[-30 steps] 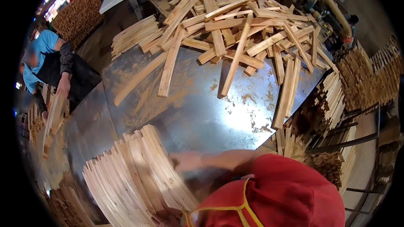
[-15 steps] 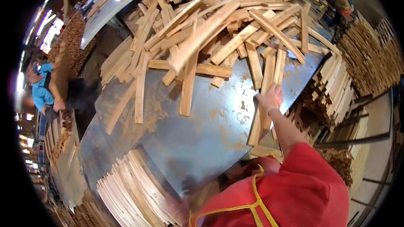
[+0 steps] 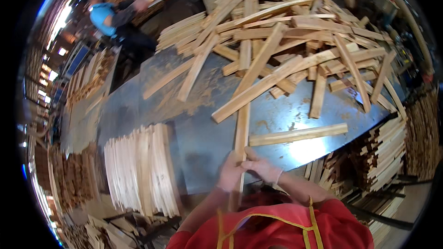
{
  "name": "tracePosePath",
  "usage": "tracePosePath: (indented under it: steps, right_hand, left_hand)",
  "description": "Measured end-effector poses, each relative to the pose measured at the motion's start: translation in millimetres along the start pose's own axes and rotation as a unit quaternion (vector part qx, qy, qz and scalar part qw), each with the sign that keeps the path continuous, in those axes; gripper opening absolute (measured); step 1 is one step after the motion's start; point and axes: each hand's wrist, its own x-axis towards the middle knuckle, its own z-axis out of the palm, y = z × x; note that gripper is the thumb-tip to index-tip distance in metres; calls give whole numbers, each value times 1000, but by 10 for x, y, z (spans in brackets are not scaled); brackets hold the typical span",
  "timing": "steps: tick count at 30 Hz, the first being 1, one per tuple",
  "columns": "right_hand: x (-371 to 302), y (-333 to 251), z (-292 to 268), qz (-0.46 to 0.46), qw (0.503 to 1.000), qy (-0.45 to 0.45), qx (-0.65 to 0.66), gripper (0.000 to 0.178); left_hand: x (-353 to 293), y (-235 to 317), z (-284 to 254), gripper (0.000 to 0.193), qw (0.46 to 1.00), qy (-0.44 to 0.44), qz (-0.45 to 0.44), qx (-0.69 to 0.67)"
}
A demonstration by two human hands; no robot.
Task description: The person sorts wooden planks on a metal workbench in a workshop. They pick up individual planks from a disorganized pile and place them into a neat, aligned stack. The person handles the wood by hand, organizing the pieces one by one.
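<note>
I see the left hand (image 3: 231, 172) and right hand (image 3: 264, 166) meeting, both gripping a plain-faced wooden slat (image 3: 242, 131) that points out over the metal table (image 3: 198, 150), between stacked strips (image 3: 138, 170) and a loose batten (image 3: 300, 134).

The held board (image 3: 242, 131) is between a row of slats (image 3: 144, 170) on its left and a lone board (image 3: 300, 135) on its right; a heap of boards (image 3: 264, 50) spreads over the far side of the desk (image 3: 203, 131).
</note>
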Motion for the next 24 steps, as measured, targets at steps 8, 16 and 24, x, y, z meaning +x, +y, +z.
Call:
tracePosePath:
  steps: [8, 16, 24]
  right_hand:
    - [-435, -565, -1434, -18, 688, 206, -696, 65]
    - [255, -956, -255, 91, 792, 80, -598, 57]
    - [1403, -506, 1183, 46, 985, 118, -116, 60]
  left_hand:
    - [-923, -716, -1236, 45, 929, 200, -70, 303]
    - [-1473, -798, -2201, 48, 728, 387, -75, 561]
    - [-1001, -142, -1802, 79, 909, 166, -56, 378]
